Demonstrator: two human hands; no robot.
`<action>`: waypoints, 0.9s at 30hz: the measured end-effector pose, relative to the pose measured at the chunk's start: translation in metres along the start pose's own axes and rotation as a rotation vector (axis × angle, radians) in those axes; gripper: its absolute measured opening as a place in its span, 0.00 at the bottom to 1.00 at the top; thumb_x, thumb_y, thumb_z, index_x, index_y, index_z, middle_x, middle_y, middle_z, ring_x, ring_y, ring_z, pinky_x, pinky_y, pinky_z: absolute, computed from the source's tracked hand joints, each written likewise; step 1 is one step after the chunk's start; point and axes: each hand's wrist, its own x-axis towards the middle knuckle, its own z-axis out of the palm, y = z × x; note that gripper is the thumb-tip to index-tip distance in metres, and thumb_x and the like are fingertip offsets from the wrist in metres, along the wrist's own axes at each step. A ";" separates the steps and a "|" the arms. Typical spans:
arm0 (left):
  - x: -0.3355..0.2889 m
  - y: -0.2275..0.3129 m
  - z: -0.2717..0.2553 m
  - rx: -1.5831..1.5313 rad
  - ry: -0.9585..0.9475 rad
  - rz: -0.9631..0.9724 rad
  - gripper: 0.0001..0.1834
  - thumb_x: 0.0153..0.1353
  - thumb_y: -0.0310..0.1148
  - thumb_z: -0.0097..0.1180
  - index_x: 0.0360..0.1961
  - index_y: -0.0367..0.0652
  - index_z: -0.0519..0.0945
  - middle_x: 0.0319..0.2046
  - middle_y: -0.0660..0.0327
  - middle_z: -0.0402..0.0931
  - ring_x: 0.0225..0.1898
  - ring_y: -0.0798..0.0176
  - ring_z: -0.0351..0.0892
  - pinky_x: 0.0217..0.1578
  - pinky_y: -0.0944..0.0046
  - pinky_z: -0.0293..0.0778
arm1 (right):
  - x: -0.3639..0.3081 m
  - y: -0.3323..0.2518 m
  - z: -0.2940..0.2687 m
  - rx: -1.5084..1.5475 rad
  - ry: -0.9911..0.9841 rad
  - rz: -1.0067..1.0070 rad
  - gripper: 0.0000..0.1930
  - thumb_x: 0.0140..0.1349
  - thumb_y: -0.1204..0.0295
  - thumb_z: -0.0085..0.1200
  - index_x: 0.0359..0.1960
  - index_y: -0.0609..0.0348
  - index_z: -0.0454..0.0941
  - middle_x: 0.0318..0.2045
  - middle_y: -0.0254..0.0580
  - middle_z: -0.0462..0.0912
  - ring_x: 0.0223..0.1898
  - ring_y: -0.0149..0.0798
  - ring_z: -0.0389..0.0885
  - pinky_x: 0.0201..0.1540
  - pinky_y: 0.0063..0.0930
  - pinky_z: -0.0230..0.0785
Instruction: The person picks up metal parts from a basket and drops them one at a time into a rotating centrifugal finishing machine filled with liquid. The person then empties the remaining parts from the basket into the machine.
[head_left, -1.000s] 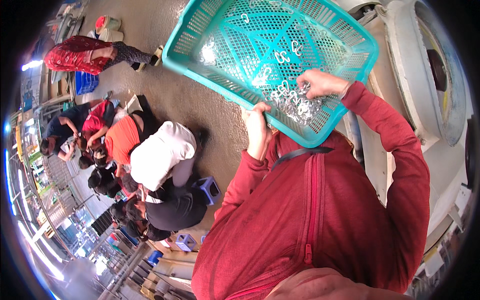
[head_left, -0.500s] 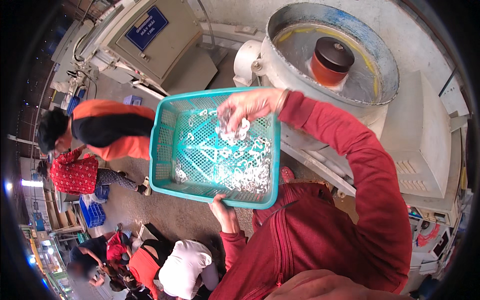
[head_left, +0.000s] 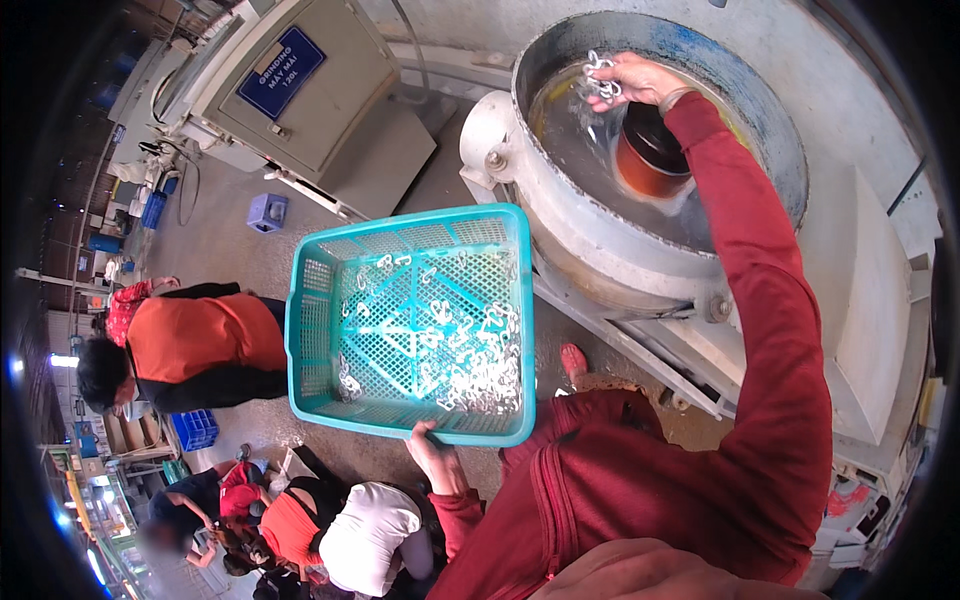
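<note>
My left hand point(head_left: 437, 462) grips the near rim of a green-blue plastic basket point(head_left: 311, 330), its thumb over the edge and the other fingers hidden beneath. Many small shiny metal hooks point(head_left: 480, 370) lie in the basket, mostly heaped toward its near right corner. Over a round metal tub point(head_left: 590, 225), my right hand point(head_left: 643, 80) is closed round a bunch of the same hooks point(head_left: 599, 82), some poking out past the fingers. Greyish liquid swirls in the tub around a reddish-brown centre post point(head_left: 650, 160) with a dark top.
A grey cabinet point(head_left: 345, 85) with a blue sign stands beyond the basket. A person in orange and black point(head_left: 205, 338) is close to the basket's left side. Several people point(head_left: 370, 535) crouch at lower left. A small purple stool point(head_left: 267, 212) stands on the floor.
My right hand has lifted hooks out of the basket and carried them up and right over the tub. The basket has shifted slightly down and left. The person in orange has turned.
</note>
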 end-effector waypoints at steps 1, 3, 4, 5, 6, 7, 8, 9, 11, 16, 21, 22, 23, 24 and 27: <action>-0.002 0.000 0.001 -0.007 -0.001 0.004 0.10 0.37 0.22 0.46 0.26 0.38 0.68 0.29 0.60 0.66 0.32 0.59 0.68 0.37 0.55 0.68 | 0.018 0.006 -0.020 0.059 0.062 -0.059 0.12 0.56 0.76 0.50 0.40 0.72 0.66 0.34 0.53 0.73 0.33 0.49 0.77 0.36 0.48 0.76; -0.006 0.000 0.003 -0.009 0.012 -0.007 0.10 0.37 0.22 0.46 0.26 0.38 0.68 0.28 0.60 0.66 0.32 0.59 0.67 0.36 0.56 0.68 | 0.046 0.013 -0.055 0.162 0.227 -0.109 0.12 0.56 0.77 0.48 0.39 0.73 0.66 0.33 0.55 0.73 0.31 0.53 0.76 0.34 0.53 0.76; -0.008 0.000 0.005 -0.003 0.023 -0.024 0.10 0.36 0.22 0.46 0.26 0.38 0.68 0.28 0.60 0.66 0.31 0.60 0.67 0.36 0.57 0.67 | 0.053 0.011 -0.074 0.165 0.260 -0.095 0.11 0.60 0.74 0.44 0.42 0.68 0.64 0.36 0.50 0.74 0.36 0.47 0.77 0.38 0.49 0.76; -0.011 0.000 0.006 0.006 0.033 -0.046 0.10 0.36 0.22 0.47 0.26 0.38 0.68 0.28 0.60 0.65 0.31 0.60 0.66 0.36 0.57 0.67 | 0.055 0.007 -0.089 0.186 0.273 -0.113 0.11 0.61 0.73 0.44 0.42 0.67 0.64 0.36 0.50 0.74 0.33 0.47 0.77 0.39 0.49 0.76; -0.013 0.001 0.009 0.021 0.068 -0.079 0.10 0.36 0.22 0.47 0.25 0.37 0.68 0.28 0.60 0.65 0.30 0.61 0.66 0.36 0.58 0.67 | 0.052 0.004 -0.104 0.208 0.293 -0.129 0.11 0.61 0.72 0.43 0.42 0.66 0.65 0.36 0.51 0.74 0.31 0.46 0.77 0.39 0.48 0.76; -0.016 0.001 0.010 0.011 0.058 -0.090 0.10 0.36 0.22 0.47 0.26 0.37 0.68 0.28 0.59 0.66 0.30 0.60 0.67 0.37 0.57 0.67 | 0.044 0.003 -0.117 0.151 0.319 -0.194 0.12 0.61 0.69 0.44 0.41 0.66 0.66 0.35 0.52 0.75 0.28 0.42 0.76 0.36 0.42 0.76; -0.018 0.001 0.012 0.009 0.052 -0.098 0.10 0.36 0.23 0.47 0.26 0.37 0.68 0.28 0.58 0.67 0.31 0.59 0.67 0.37 0.57 0.67 | 0.034 -0.006 -0.129 0.091 0.347 -0.259 0.14 0.61 0.66 0.44 0.40 0.65 0.67 0.35 0.52 0.75 0.24 0.39 0.75 0.33 0.36 0.76; -0.019 0.003 0.013 0.002 0.052 -0.121 0.11 0.36 0.23 0.48 0.26 0.37 0.69 0.29 0.58 0.67 0.31 0.59 0.68 0.37 0.57 0.67 | 0.016 0.000 -0.139 0.171 0.496 -0.484 0.11 0.59 0.71 0.45 0.44 0.52 0.69 0.27 0.39 0.75 0.21 0.32 0.74 0.16 0.18 0.64; -0.019 0.004 0.014 0.017 0.048 -0.141 0.13 0.36 0.24 0.49 0.29 0.36 0.69 0.30 0.57 0.68 0.34 0.57 0.69 0.38 0.54 0.67 | -0.010 -0.012 -0.158 0.111 0.544 -0.483 0.13 0.58 0.69 0.46 0.46 0.52 0.67 0.26 0.41 0.74 0.20 0.34 0.75 0.19 0.25 0.70; -0.011 0.003 0.011 -0.017 -0.017 -0.188 0.19 0.36 0.24 0.48 0.36 0.34 0.69 0.33 0.55 0.69 0.36 0.54 0.70 0.41 0.52 0.68 | -0.091 0.001 -0.175 -0.809 0.798 -0.289 0.11 0.53 0.70 0.48 0.36 0.62 0.70 0.23 0.44 0.74 0.20 0.37 0.74 0.20 0.33 0.69; -0.009 0.008 0.014 -0.023 -0.057 -0.187 0.21 0.35 0.24 0.47 0.37 0.32 0.68 0.35 0.53 0.69 0.37 0.53 0.70 0.41 0.50 0.68 | -0.133 0.033 -0.187 -0.960 0.873 -0.149 0.12 0.48 0.73 0.50 0.35 0.65 0.71 0.24 0.47 0.75 0.21 0.38 0.73 0.22 0.32 0.66; -0.010 0.008 0.014 -0.018 -0.050 -0.178 0.21 0.35 0.23 0.47 0.37 0.32 0.69 0.35 0.53 0.69 0.37 0.53 0.70 0.41 0.50 0.68 | -0.137 0.037 -0.193 -1.004 0.910 -0.188 0.13 0.48 0.73 0.50 0.37 0.65 0.71 0.24 0.46 0.75 0.22 0.38 0.73 0.22 0.31 0.67; -0.010 0.007 0.015 -0.022 -0.054 -0.179 0.21 0.36 0.23 0.47 0.37 0.33 0.69 0.35 0.53 0.70 0.37 0.53 0.70 0.41 0.50 0.68 | -0.136 0.047 -0.195 -1.110 1.041 -0.648 0.15 0.48 0.74 0.51 0.39 0.65 0.72 0.26 0.43 0.75 0.25 0.36 0.74 0.26 0.28 0.68; -0.010 0.006 0.014 -0.027 -0.070 -0.172 0.20 0.36 0.23 0.47 0.37 0.33 0.69 0.34 0.53 0.70 0.37 0.53 0.70 0.41 0.50 0.68 | -0.140 0.054 -0.199 -1.178 0.994 -0.578 0.16 0.54 0.66 0.49 0.39 0.66 0.70 0.30 0.47 0.76 0.22 0.36 0.73 0.26 0.29 0.69; -0.008 -0.002 0.006 -0.034 -0.085 -0.157 0.08 0.44 0.25 0.48 0.29 0.38 0.72 0.28 0.62 0.71 0.32 0.64 0.70 0.38 0.61 0.69 | -0.145 0.076 -0.184 -1.585 0.335 -0.178 0.24 0.56 0.53 0.48 0.42 0.64 0.72 0.28 0.47 0.76 0.24 0.38 0.73 0.30 0.36 0.64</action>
